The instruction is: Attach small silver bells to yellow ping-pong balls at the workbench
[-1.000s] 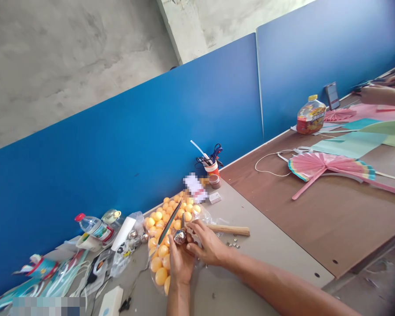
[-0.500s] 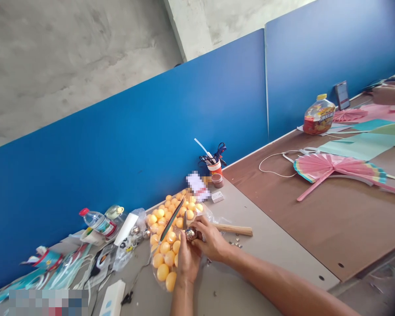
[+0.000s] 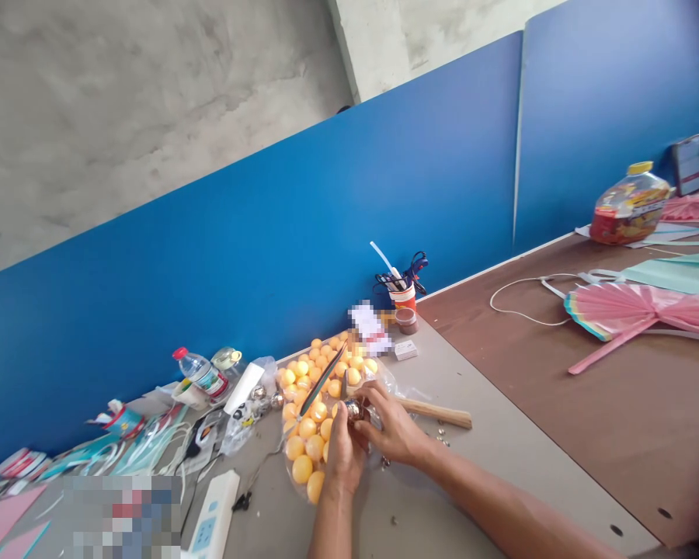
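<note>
Both my hands meet over the grey table [image 3: 501, 458] around a small shiny silver ball [image 3: 352, 409]. My left hand [image 3: 343, 454] cups it from below and my right hand [image 3: 393, 427] grips it from the right side. Just behind the hands lies a clear bag of orange ping-pong balls [image 3: 311, 411] with a long dark flat blade [image 3: 321, 380] resting across it. A wooden hammer handle [image 3: 436, 412] lies on the table right of my right hand, partly hidden by it.
A blue partition [image 3: 303, 256] backs the table. A water bottle [image 3: 201, 373], loose silver balls [image 3: 268, 398], a power strip [image 3: 213, 524] and paper scraps lie left. A cup of pens [image 3: 404, 291], pink paper fans [image 3: 634, 310] and a drink jug [image 3: 629, 206] stand right.
The view has swung left, shifting everything rightward in the picture. Another person's hands at the far right have gone out of view. My hands still hold the silver ball.
</note>
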Available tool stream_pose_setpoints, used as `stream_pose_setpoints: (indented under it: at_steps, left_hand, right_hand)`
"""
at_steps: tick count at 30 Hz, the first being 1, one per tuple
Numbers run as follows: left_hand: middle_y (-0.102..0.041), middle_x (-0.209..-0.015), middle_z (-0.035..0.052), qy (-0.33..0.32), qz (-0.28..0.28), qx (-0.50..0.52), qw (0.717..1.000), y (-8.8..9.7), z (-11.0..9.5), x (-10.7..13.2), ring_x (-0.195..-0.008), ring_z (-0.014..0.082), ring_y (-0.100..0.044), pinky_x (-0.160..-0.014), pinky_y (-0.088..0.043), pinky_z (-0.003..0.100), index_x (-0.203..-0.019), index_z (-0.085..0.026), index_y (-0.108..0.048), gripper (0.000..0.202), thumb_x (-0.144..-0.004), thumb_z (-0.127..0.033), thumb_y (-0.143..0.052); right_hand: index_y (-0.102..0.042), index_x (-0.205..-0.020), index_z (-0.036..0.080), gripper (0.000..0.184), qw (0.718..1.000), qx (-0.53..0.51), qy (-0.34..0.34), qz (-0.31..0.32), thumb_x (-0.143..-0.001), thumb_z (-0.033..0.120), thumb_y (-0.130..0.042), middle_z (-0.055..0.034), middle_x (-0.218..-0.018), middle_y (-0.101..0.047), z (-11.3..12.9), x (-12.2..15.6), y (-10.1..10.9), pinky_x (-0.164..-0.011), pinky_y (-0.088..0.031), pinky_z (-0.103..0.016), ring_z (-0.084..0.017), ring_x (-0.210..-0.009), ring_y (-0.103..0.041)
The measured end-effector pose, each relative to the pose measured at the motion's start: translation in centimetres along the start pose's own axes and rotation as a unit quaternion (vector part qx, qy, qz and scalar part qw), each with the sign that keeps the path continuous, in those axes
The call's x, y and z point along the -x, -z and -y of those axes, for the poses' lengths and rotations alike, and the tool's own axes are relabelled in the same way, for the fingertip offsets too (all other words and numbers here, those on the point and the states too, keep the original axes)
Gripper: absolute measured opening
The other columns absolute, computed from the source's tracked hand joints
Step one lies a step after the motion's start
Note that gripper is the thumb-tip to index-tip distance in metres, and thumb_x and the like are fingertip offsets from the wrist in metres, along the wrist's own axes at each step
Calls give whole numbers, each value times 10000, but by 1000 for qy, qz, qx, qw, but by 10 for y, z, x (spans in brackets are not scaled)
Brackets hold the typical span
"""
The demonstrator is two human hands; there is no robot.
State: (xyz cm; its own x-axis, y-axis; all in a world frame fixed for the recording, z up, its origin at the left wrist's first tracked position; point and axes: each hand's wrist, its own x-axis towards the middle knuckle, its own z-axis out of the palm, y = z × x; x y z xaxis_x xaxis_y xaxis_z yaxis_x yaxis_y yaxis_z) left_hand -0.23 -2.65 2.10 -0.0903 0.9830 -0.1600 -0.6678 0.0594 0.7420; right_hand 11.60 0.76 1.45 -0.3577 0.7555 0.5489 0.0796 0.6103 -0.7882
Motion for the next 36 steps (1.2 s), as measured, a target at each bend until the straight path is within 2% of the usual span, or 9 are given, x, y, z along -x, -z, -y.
stream_pose_setpoints:
  at_steps: [5,8,13,19,23,26,30,33,36]
  left_hand:
    - [-606,-678,3,-75,-15,21,997,8,-20,-1,-558,90,-512,-588,-455,230,-839,-138,-673,347,-764,-473,-722]
    - [-574,-681,-17,-133,-27,48,990,15,-32,-4,-508,58,-439,-581,-443,216,-839,-154,-642,316,-775,-453,-720]
    - [-567,-655,-32,-207,-104,67,970,18,-39,-9,-480,52,-414,-533,-418,198,-739,-173,-573,339,-709,-442,-777]
    - [-548,-641,-45,-217,-162,77,960,18,-46,-10,-460,53,-404,-521,-428,197,-777,-192,-549,303,-780,-453,-705]
    - [-530,-647,-29,-197,-219,72,953,37,-68,-14,-476,65,-454,-500,-442,191,-785,-189,-531,250,-894,-412,-557]
    - [-534,-672,-13,-186,-272,52,943,62,-93,-20,-568,88,-559,-590,-509,205,-780,-199,-499,213,-932,-348,-482]
    - [-616,-859,60,-172,-317,14,933,91,-126,-30,-790,159,-669,-732,-564,304,-912,-216,-505,138,-935,-339,-445]
    - [-620,-919,101,-169,-322,-7,931,98,-144,-38,-947,223,-679,-761,-579,366,-972,-217,-514,179,-937,-362,-416]
    - [-606,-1066,127,-175,-308,-31,935,92,-152,-43,-1101,276,-635,-842,-557,448,-979,-247,-535,189,-881,-408,-517]
  right_hand:
    - [-490,-1145,177,325,1000,18,-14,13,-828,235,-535,-106,-1058,-526,1,-1,5,-812,-479,-387,-219,-878,-556]
    - [-532,-1065,174,228,999,31,-28,21,-850,249,-528,-104,-1032,-539,-3,0,2,-783,-489,-376,-205,-835,-572]
    - [-561,-995,183,142,999,32,-9,17,-889,247,-491,-89,-990,-567,-7,3,-3,-742,-497,-352,-186,-785,-579]
    - [-561,-915,186,115,999,33,-7,7,-902,248,-465,-75,-917,-579,-14,1,-1,-691,-486,-336,-181,-734,-576]
    - [-565,-864,182,131,999,35,-18,-1,-899,230,-449,-71,-870,-579,-18,-2,1,-680,-478,-334,-184,-718,-577]
    - [-570,-831,184,142,999,34,-24,-8,-893,217,-447,-67,-843,-581,-18,-3,1,-685,-473,-334,-194,-733,-579]
    - [-574,-805,189,158,999,30,-28,5,-893,204,-445,-62,-823,-587,-15,-2,0,-682,-468,-325,-194,-734,-577]
    - [-568,-784,192,170,999,36,-25,14,-897,202,-441,-60,-816,-590,-13,-2,0,-665,-464,-313,-188,-721,-574]
    - [-569,-779,192,176,999,41,-29,11,-897,202,-440,-62,-810,-593,-12,-3,2,-653,-464,-309,-188,-712,-577]
